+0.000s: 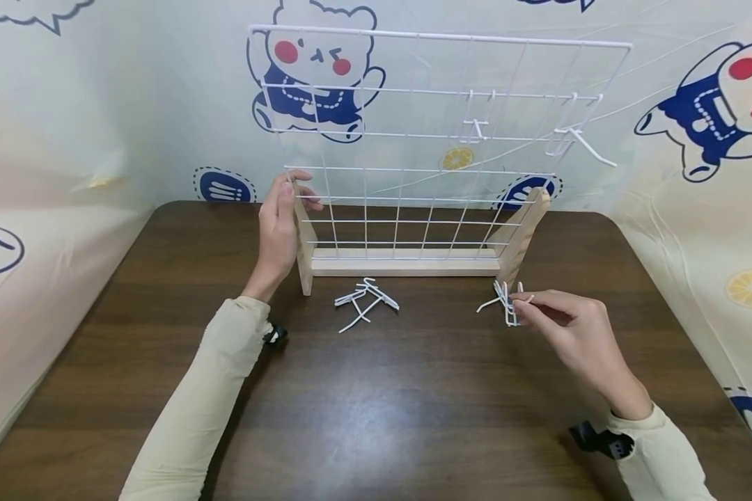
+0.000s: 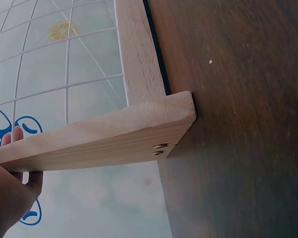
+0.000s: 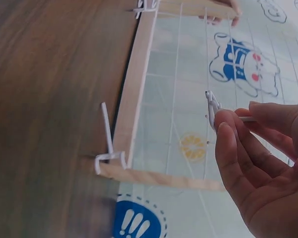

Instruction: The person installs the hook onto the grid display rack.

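A white wire grid rack (image 1: 407, 168) stands upright in a wooden base with two side posts. My left hand (image 1: 280, 221) grips the left wooden post (image 1: 305, 243); in the left wrist view its fingers wrap both sides of the post (image 2: 104, 139). Between thumb and fingers my right hand (image 1: 573, 330) pinches a white wire hook (image 3: 211, 110), in front of the right post (image 1: 521, 233). Another white hook (image 3: 108, 134) lies on the table beside that post. Two hooks hang on the upper right of the grid, one short-looking (image 1: 478, 129) and one (image 1: 592, 147) with its prong pointing right.
A small pile of white hooks (image 1: 366, 303) lies on the brown wooden table (image 1: 363, 403), in front of the base bar (image 1: 407, 267). A patterned cloth (image 1: 182, 90) with bear drawings hangs behind the table and along both its sides.
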{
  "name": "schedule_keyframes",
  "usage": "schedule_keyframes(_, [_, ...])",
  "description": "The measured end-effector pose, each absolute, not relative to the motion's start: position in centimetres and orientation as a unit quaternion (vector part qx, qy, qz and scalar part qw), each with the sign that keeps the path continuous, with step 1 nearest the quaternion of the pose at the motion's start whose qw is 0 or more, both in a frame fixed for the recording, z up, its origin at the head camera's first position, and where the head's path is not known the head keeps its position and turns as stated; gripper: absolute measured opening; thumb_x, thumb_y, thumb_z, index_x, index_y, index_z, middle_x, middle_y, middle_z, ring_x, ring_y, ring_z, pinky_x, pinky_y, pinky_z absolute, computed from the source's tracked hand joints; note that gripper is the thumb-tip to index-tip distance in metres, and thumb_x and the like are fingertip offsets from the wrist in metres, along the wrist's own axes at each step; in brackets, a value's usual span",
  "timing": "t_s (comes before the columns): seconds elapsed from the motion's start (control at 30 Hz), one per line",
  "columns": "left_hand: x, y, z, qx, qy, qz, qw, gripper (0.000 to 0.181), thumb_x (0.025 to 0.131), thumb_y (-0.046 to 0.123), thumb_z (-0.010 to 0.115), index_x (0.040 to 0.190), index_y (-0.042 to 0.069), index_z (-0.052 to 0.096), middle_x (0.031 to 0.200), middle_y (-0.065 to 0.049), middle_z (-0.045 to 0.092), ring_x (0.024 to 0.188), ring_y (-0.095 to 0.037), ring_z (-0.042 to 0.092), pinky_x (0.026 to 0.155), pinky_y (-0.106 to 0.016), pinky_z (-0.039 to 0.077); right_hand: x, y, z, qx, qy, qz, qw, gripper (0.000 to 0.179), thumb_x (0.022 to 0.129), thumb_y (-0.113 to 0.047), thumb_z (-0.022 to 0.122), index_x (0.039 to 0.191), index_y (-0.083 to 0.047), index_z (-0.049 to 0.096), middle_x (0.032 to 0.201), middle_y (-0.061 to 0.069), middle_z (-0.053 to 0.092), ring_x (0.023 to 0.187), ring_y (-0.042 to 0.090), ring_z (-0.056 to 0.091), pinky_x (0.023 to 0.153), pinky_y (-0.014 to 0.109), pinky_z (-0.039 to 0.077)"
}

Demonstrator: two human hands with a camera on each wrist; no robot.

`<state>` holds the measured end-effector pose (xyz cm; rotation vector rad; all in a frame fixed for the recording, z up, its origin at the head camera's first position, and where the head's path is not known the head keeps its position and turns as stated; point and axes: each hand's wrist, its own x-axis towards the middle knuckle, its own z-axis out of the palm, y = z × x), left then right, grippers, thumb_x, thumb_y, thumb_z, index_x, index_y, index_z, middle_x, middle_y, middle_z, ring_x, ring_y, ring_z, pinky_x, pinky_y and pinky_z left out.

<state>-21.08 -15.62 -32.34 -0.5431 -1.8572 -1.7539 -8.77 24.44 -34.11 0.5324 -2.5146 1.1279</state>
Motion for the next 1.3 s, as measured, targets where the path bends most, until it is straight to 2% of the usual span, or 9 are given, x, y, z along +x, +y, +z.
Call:
schedule_keyframes(0.23, [-21.2, -15.8, -32.5, -0.195, -0.692, -0.647, 0.256, 0.038, 0.108, 0.016, 0.027, 0.123, -0.002, 0.057, 0.099, -0.036, 0.057, 0.089, -0.046, 0.06, 0.088, -0.04, 0.051, -9.1, 23.1, -33.0, 0.227, -0.873, 0.394, 0.179, 0.015, 0.085, -0.001, 0.077, 0.094, -0.012, 0.079, 0.085, 0.005, 0.075, 0.068, 0.002, 0.066, 0.065, 0.011, 0.052])
schedule_keyframes(0.6, [-20.9, -15.8, -32.2, -0.202, -0.694, -0.641, 0.258, 0.038, 0.108, 0.013, 0.029, 0.123, -0.013, 0.051, 0.099, -0.038, 0.057, 0.089, -0.052, 0.058, 0.09, -0.047, 0.051, -10.0, 20.9, -31.1, 0.281, -0.85, 0.394, 0.207, 0.024, 0.079, 0.007, 0.078, 0.095, -0.011, 0.08, 0.09, -0.005, 0.075, 0.068, 0.003, 0.064, 0.064, 0.011, 0.051])
schedule_keyframes(0.83, [-20.9, -15.8, -32.3, -0.198, -0.697, -0.64, 0.255, 0.038, 0.108, 0.014, 0.029, 0.124, -0.012, 0.05, 0.101, -0.038, 0.057, 0.09, -0.052, 0.059, 0.091, -0.045, 0.051, -10.7, 19.0, -29.3, 0.32, -0.833, 0.388, 0.23, 0.025, 0.079, 0.009, 0.077, 0.097, -0.008, 0.08, 0.097, 0.0, 0.076, 0.083, 0.001, 0.067, 0.072, 0.011, 0.051])
schedule_keyframes(1.03, [-21.0, -15.8, -32.4, -0.201, -0.693, -0.645, 0.249, 0.038, 0.108, 0.014, 0.029, 0.124, -0.012, 0.05, 0.101, -0.037, 0.058, 0.09, -0.052, 0.059, 0.092, -0.047, 0.05, -11.5, 17.2, -27.7, 0.35, -0.809, 0.392, 0.264, 0.021, 0.081, 0.008, 0.076, 0.095, -0.008, 0.08, 0.09, 0.0, 0.076, 0.074, 0.002, 0.067, 0.065, 0.012, 0.051])
schedule_keyframes(1.3, [-21.1, -16.1, -32.5, -0.202, -0.697, -0.639, 0.255, 0.037, 0.108, 0.014, 0.029, 0.125, -0.012, 0.051, 0.1, -0.035, 0.059, 0.089, -0.048, 0.061, 0.092, -0.047, 0.05, -12.6, 14.4, -25.5, 0.378, -0.784, 0.404, 0.282, 0.008, 0.085, 0.003, 0.075, 0.087, -0.004, 0.078, 0.091, 0.002, 0.077, 0.073, 0.007, 0.069, 0.067, 0.014, 0.05])
